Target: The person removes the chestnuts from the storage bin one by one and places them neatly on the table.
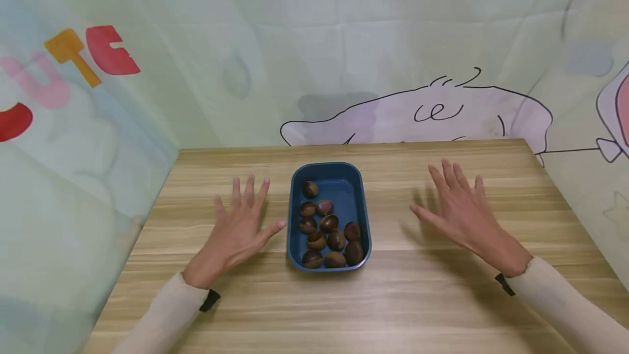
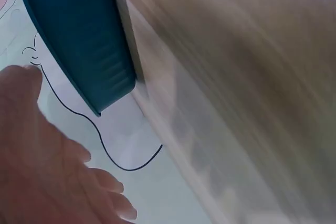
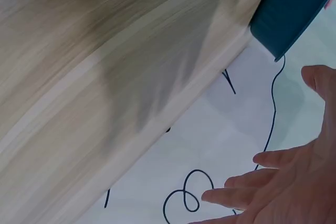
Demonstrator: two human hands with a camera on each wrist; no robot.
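Note:
A dark blue rectangular tray (image 1: pixel 351 184) with rounded corners stands on the table, holding several brown chestnuts (image 1: pixel 329 223). Most of the nuts lie toward its near end and left side. My left hand (image 1: pixel 236 231) is spread just left of the tray, its thumb pointing at the tray's wall. Farther off on the right, my right hand (image 1: pixel 464 214) is spread with nothing in it. In the left wrist view the tray's side (image 2: pixel 79 35) rises past the thumb. The right wrist view catches a corner of the tray (image 3: pixel 294 14) beyond the fingers.
The wood-grain table (image 1: pixel 334 310) runs back to a pale printed cloth (image 1: pixel 245 70) with cartoon drawings and coloured letters. Cloth also hangs along the left and right sides. Dark bands (image 1: pixel 210 300) show at both sleeve cuffs.

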